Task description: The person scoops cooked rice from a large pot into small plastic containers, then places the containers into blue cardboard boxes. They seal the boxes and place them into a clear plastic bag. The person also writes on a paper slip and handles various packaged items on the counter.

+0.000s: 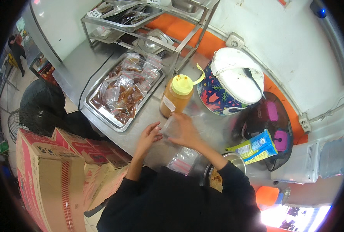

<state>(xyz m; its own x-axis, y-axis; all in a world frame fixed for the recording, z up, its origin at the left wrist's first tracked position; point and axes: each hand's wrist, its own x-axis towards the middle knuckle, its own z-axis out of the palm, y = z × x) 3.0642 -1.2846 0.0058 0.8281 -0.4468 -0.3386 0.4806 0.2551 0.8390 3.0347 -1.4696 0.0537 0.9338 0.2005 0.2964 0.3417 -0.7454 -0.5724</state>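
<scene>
Stainless steel covered the desk (83, 65), dull and scuffed. Both hands held a small clear plastic bag (171, 127): left hand (150, 136) pinching its edge, right hand (185, 130) closed over it. It looked unfilled. Beside it stood an orange sauce bottle (175, 96); a metal tray (98, 110) already held many filled packets (123, 91).

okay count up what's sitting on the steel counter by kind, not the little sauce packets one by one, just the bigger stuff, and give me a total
Squeeze bottle with yellow cap: 1
Tray of sauce packets: 1
Floral rice cooker: 1
Yellow and blue snack bag: 1
Metal bowl: 1
Clear small bag, held between the left hand and right hand: 1
Total: 6
</scene>
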